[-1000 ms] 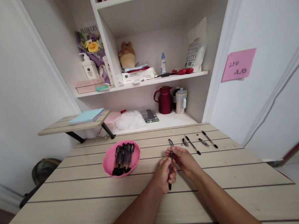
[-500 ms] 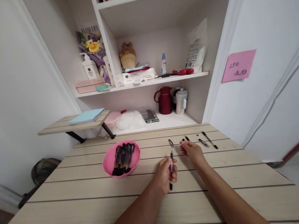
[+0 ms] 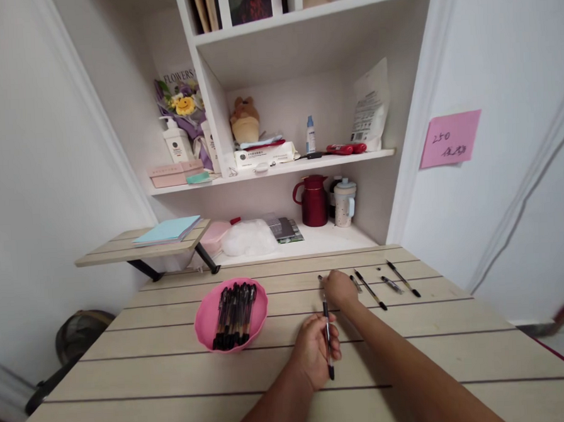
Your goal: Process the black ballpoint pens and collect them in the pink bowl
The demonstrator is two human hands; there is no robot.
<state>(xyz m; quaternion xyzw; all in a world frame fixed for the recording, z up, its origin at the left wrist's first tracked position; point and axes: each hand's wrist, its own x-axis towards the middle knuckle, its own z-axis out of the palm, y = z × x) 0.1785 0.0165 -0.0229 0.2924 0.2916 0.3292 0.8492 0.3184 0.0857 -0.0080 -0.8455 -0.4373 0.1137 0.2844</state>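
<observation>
My left hand (image 3: 318,351) is closed around a black pen (image 3: 327,341), held upright over the striped wooden table (image 3: 177,367). My right hand (image 3: 339,288) reaches forward with fingers curled down over a small pen part on the table, which it hides. Just right of it lie loose pen pieces: a thin refill (image 3: 370,289), a short piece (image 3: 392,285) and another long piece (image 3: 403,278). A pink bowl (image 3: 205,316) filled with several black pens (image 3: 234,307) sits to the left of my hands.
Behind the table a white shelf unit holds a red kettle (image 3: 313,200), a cup (image 3: 344,203), a plastic bag (image 3: 248,238), bottles and a plush toy. A small side table with blue paper (image 3: 167,229) stands at left. A pink note (image 3: 449,138) hangs on the right wall.
My right hand left the pen, went right to the loose pieces, then came back to the small part ahead of the pen. The left hand kept holding the pen. The camera tilted upward slightly.
</observation>
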